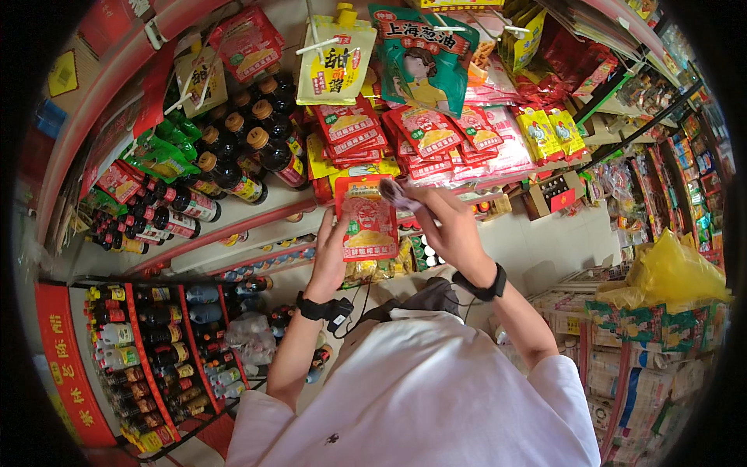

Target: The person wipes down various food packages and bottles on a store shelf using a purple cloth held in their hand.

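Note:
My left hand [328,260] grips a red food packet [369,233] by its left edge, with the thumb across its front. The packet stands roughly upright before the shelf, its printed face towards me. In my right hand [455,230] is a bunched greyish-purple cloth [398,197], pinched in the fingers at the packet's upper right corner. Whether the cloth presses on the packet, I cannot tell. Just beyond my hands, similar red packets lie stacked on the shelf in a left pile [350,125] and a right pile [425,133].
Dark sauce bottles [271,154] crowd the shelf at left. Hanging from hooks above the piles are a sauce pouch [335,58] and a green packet [423,64]. A bottle rack [157,333] stands at lower left. On the right are yellow plastic bags [671,271] and an open carton [548,198].

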The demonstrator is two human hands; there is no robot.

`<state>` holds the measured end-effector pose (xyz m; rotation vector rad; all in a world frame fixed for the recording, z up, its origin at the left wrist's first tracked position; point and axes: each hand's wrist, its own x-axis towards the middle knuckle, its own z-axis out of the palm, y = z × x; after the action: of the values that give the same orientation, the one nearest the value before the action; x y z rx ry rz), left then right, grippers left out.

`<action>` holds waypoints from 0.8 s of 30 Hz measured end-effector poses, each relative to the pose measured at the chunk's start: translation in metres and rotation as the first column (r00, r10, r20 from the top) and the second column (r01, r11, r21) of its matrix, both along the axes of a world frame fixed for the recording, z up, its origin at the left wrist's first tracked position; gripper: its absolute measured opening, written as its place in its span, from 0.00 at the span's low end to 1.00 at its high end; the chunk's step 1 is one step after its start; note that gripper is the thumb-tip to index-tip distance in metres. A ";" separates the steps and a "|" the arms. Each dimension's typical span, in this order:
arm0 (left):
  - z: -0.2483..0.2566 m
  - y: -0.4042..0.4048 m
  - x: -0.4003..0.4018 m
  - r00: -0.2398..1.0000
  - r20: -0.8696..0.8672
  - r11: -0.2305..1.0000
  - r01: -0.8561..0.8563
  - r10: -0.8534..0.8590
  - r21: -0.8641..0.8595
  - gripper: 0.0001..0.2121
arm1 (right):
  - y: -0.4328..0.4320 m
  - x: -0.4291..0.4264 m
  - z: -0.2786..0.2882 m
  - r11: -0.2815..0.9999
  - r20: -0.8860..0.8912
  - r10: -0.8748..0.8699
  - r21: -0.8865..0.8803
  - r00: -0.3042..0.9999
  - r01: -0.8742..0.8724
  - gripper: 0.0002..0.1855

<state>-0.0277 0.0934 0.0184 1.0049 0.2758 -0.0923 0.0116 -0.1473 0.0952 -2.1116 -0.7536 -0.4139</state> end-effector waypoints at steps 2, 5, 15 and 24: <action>-0.012 -0.011 -0.001 1.000 -0.027 1.000 -0.013 0.012 -0.003 0.28 | 0.017 0.018 0.004 1.000 0.124 -0.016 -0.020 0.992 0.018 0.17; -0.031 -0.014 0.003 0.999 0.017 0.999 0.037 -0.037 0.018 0.26 | 0.037 0.029 -0.009 0.989 0.195 -0.022 -0.140 0.981 0.050 0.15; 0.013 0.005 0.006 0.978 -0.031 0.876 0.171 -0.207 -0.451 0.28 | 0.044 -0.020 -0.041 0.916 0.190 0.291 -0.340 0.938 -0.215 0.19; -0.009 0.025 0.016 0.984 -0.132 0.913 0.057 -0.120 -0.403 0.20 | 0.010 -0.021 -0.020 0.958 -0.373 -0.053 0.243 0.926 0.153 0.10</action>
<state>-0.0112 0.1187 0.0096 0.6033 0.3369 -0.2994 -0.0095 -0.1376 0.0755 -1.8999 -0.3481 -0.1595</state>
